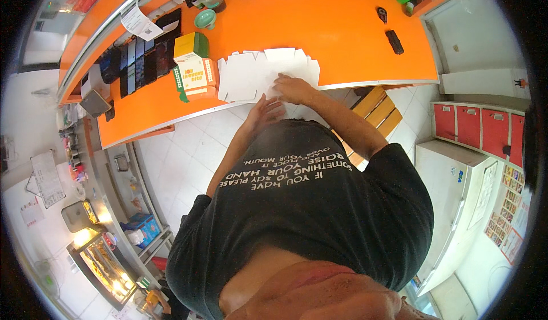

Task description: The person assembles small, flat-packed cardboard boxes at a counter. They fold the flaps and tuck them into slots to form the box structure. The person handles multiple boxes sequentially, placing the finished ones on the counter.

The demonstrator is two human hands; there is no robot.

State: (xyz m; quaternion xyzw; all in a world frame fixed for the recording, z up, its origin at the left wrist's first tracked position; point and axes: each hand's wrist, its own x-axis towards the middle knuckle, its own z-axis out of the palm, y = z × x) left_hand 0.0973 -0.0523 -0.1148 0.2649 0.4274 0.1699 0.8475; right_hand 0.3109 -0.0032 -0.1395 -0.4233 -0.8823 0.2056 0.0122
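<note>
Just above the middle of the frame, the right hand (294,87) lies palm down on a stack of flat white cardboard blanks (257,75), its fingers spread loosely and pressing on the lower right part of the top sheet; the grip is open and closes around nothing. The left hand (264,110) sits just below it at the near edge of the orange table (342,35), fingers stretched out flat and pointing up toward the blanks. Its fingertips seem to touch the lower edge of the stack, though the fisheye bend and the small size make that contact hard to confirm. The blanks lie near the table's front edge, with notched outlines showing along their top and left sides.

Just left of them, touching or nearly so, stands a folded box (194,76) in orange, white and green, and a yellow and green box (190,45) sits behind it. A row of dark phones (140,63) runs along the upper left of the table. Two green cups (208,6) stand higher up. Both forearms are partly covered by the person's black shirt (302,206), which fills the lower centre
</note>
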